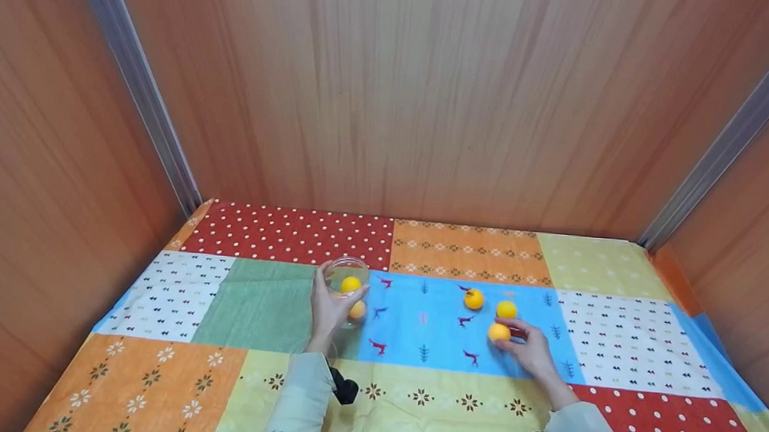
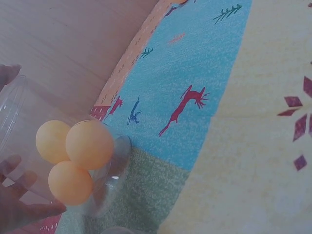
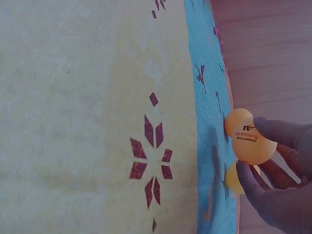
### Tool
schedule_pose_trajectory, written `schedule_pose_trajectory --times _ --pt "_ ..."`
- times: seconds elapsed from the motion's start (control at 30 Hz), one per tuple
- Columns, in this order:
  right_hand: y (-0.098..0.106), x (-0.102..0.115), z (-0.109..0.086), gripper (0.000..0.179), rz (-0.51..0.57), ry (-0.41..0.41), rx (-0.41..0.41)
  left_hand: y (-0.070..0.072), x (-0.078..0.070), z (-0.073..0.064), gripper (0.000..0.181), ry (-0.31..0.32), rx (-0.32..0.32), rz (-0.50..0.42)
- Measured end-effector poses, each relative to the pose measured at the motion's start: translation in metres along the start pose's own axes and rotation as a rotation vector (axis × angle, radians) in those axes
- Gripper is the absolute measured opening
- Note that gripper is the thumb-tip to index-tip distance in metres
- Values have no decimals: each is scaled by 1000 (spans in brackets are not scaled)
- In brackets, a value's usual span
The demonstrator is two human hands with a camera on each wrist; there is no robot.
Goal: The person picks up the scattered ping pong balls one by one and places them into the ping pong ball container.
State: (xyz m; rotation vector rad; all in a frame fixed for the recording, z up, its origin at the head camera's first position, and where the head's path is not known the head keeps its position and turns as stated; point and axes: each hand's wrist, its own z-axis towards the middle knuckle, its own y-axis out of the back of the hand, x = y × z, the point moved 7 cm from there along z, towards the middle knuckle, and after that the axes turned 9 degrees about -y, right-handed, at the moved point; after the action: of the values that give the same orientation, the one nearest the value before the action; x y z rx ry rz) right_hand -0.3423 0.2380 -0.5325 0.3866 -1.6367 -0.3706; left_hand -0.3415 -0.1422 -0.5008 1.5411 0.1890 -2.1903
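Observation:
My left hand (image 1: 332,305) grips a clear see-through container (image 1: 348,260), fingers and thumb around its sides. In the left wrist view, three orange table tennis balls (image 2: 89,145) lie together inside the container, close to its base. My right hand (image 1: 530,350) pinches another orange table tennis ball (image 3: 253,141) between thumb and fingers; dark print shows on it. Just beyond that ball, two more balls rest on the blue cloth patch, one yellow-orange ball (image 1: 506,309) close to the fingers and another ball (image 1: 473,299) further left.
A patchwork tablecloth (image 1: 421,396) with coloured, printed squares covers the table. Wood-grain panels (image 1: 430,100) stand behind and at both sides, with grey metal posts (image 1: 147,98) at the corners. Each wrist carries a small black device (image 1: 345,390).

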Motion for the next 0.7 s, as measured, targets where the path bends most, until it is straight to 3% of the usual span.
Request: schedule_pose_trajectory --times 0.37,0.7 --pt "-11 16 -4 37 34 11 22 0 0 -1 74 32 3 -9" --pt "-24 38 -3 35 117 116 51 0 -1 -1 78 39 10 -6"
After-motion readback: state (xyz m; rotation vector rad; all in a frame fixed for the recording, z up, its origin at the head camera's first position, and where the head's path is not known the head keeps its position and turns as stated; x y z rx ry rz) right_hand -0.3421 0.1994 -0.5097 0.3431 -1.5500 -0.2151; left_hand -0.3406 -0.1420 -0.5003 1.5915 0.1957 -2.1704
